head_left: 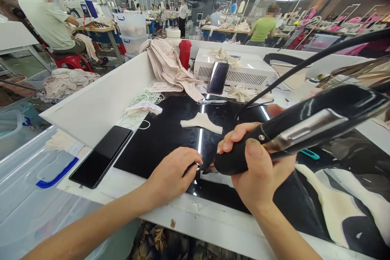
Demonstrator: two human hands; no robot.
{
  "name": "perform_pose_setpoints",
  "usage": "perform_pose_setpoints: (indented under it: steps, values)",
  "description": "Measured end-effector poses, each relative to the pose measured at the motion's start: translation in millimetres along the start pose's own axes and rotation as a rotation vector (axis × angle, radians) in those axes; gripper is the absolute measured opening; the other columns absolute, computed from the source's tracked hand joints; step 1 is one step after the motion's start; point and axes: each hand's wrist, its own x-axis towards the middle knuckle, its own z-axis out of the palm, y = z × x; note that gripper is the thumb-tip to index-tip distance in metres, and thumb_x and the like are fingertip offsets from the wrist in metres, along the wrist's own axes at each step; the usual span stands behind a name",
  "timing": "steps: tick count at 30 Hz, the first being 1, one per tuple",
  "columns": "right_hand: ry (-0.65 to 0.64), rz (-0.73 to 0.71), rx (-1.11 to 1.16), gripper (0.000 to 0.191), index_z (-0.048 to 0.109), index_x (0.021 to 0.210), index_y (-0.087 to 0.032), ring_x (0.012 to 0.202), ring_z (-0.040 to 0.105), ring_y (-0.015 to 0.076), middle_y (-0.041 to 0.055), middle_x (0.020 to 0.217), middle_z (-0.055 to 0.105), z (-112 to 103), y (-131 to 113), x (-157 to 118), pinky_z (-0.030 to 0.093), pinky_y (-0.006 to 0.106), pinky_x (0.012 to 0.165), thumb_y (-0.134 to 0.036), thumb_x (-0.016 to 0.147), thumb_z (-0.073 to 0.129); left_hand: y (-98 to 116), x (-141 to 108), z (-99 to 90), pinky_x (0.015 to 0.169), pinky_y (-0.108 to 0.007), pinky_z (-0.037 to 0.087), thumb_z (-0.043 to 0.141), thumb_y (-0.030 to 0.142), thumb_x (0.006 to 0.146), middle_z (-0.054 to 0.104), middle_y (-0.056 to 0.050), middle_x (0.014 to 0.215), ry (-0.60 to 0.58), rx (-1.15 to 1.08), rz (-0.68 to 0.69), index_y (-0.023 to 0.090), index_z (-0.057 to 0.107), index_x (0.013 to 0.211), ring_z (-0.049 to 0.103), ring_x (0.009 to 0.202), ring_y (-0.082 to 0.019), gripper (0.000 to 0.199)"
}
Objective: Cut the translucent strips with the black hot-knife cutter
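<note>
My right hand point(258, 166) is wrapped round a black corded hand tool point(240, 158) with a silver lever along its side. The tool's narrow metal tip points down and left, just above a pale strip point(221, 179) on the glossy black mat point(158, 134). Close to that tip, my left hand point(175, 170) rests on the mat with fingers curled and thumb near the fingertips; what they hold, if anything, is hidden. Beyond both hands lies a cream curved fabric piece point(201, 122). Larger cream pieces point(332, 199) spread at the right.
A black phone point(102, 156) lies left, beside a coil of pale cord point(143, 103). Behind the mat are beige fabric point(170, 65), a red cup point(184, 53), a white vented box point(240, 69) and a leaning phone point(218, 78). The tool's cable point(292, 69) arches overhead. Co-workers sit farther back.
</note>
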Motion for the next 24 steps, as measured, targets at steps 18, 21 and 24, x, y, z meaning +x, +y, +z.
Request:
perform_pose_setpoints:
  steps: [18,21,24]
  values:
    - [0.009,-0.001,-0.072,0.046,0.052,0.124,-0.031,0.063,0.063,0.0134,-0.0052,0.084,0.064,-33,-25,10,0.057,0.032,0.06,-0.026,0.086,0.077,-3,-1,-5.3,0.106,-0.037,0.05,0.047,0.004,0.096,0.065,-0.006,0.124,-0.181,0.09,0.217,0.022,0.07,0.099,0.058,0.121,-0.02,0.029]
    - [0.075,0.016,-0.124,0.041,0.052,0.114,-0.031,0.063,0.064,0.0125,-0.0059,0.085,0.066,-43,-27,11,0.057,0.03,0.059,-0.028,0.083,0.079,-5,12,-10.9,0.115,-0.04,0.045,0.043,0.006,0.099,0.066,-0.005,0.123,-0.245,0.085,0.331,0.023,0.069,0.105,0.061,0.119,-0.018,0.031]
    - [0.169,0.048,-0.119,0.036,0.048,0.098,-0.029,0.058,0.061,0.0095,-0.0079,0.08,0.063,-42,-33,9,0.055,0.024,0.055,-0.03,0.081,0.079,-14,27,-14.1,0.108,-0.031,0.051,0.048,0.013,0.1,0.068,-0.001,0.127,-0.228,0.056,0.402,0.027,0.065,0.12,0.063,0.118,-0.017,0.03]
